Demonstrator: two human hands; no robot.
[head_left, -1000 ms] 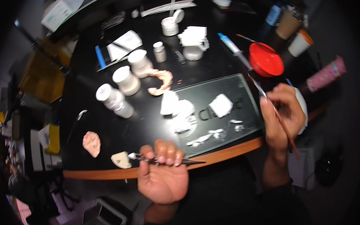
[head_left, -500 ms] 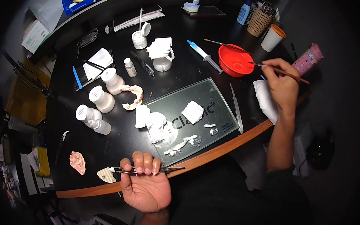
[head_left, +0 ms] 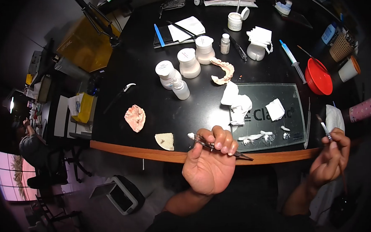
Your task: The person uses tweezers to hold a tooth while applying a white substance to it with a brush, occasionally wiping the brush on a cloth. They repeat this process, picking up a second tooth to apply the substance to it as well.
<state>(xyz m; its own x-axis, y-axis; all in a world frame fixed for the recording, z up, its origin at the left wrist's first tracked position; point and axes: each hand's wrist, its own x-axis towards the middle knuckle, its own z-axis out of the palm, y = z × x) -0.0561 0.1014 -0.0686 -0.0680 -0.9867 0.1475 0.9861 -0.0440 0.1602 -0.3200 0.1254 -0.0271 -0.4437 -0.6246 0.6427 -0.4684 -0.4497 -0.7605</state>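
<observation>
Since half a second ago the right hand (head_left: 328, 161) has dropped from beside the red bowl (head_left: 319, 76) to below the table edge (head_left: 124, 148), fingers pinched on a thin brush (head_left: 323, 127) that points up toward the folded towel (head_left: 333, 117). Left hand (head_left: 209, 165) stays curled around the tweezers (head_left: 218, 145), held level over the edge, probably so the small white piece in the tip (too small to name) stays clear of the glass slab (head_left: 285, 98) just beyond its knuckles. Crumpled tissue (head_left: 237, 102) lies past it, a pink cast (head_left: 135, 117) well to its left.
</observation>
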